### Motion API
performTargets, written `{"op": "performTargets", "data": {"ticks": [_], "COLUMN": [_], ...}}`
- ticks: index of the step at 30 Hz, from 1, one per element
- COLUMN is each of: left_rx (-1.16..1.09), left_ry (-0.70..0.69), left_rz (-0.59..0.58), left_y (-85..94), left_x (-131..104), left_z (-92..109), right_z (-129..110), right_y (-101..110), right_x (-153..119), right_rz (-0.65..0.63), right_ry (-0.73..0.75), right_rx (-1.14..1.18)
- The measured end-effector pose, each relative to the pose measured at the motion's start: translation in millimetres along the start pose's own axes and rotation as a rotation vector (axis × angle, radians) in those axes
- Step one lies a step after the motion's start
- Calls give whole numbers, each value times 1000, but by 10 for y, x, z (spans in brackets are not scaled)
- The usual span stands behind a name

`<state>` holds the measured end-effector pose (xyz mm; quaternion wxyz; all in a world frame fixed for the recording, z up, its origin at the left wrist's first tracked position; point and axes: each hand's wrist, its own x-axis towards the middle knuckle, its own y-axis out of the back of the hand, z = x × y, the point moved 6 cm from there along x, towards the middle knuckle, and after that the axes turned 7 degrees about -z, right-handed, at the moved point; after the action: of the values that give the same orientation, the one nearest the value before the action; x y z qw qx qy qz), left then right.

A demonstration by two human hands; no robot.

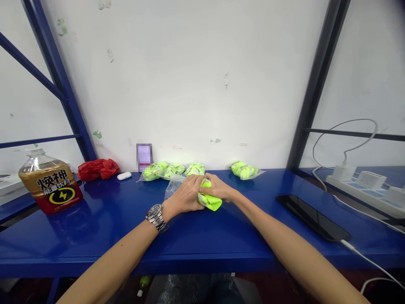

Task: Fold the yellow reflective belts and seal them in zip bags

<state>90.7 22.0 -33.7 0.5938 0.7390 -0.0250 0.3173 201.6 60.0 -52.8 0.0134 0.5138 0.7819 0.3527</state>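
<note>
Both of my hands meet over a folded neon yellow fabric bundle (211,202) with pale strips, near the middle of the blue table (190,240). My left hand (187,195), with a metal watch on its wrist, wraps round the bundle's left side. From the right, my right hand (217,187) grips its top, fingers touching the left ones. A clear plastic bag (173,186) shows just behind my left hand; whether the hand touches it is hard to tell. Behind, by the wall, lie several similar bundles in clear bags (155,171), with another one (243,169) farther right.
On the left stand a large drink bottle (52,181), a red plastic bag (98,169), a white case (124,176) and an upright phone-like item (144,157). To the right lie a black phone (313,216) with a cable and a white power strip (370,192). Metal posts flank the table.
</note>
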Motion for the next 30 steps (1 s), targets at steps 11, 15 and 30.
{"op": "performTargets", "data": {"ticks": [11,15,30], "left_rx": [72,113,273], "left_ry": [-78,-76,-200], "left_rz": [166,197,130], "left_y": [23,15,34], "left_x": [-50,-70,-47], "left_z": [-86,-151,112], "right_z": [-159,-106,32], "right_y": [68,139,-44], "right_x": [-57,-122,2], "right_rz": [36,-135,63], "right_ry": [6,-157,-41], "right_rx": [153,392,288]}}
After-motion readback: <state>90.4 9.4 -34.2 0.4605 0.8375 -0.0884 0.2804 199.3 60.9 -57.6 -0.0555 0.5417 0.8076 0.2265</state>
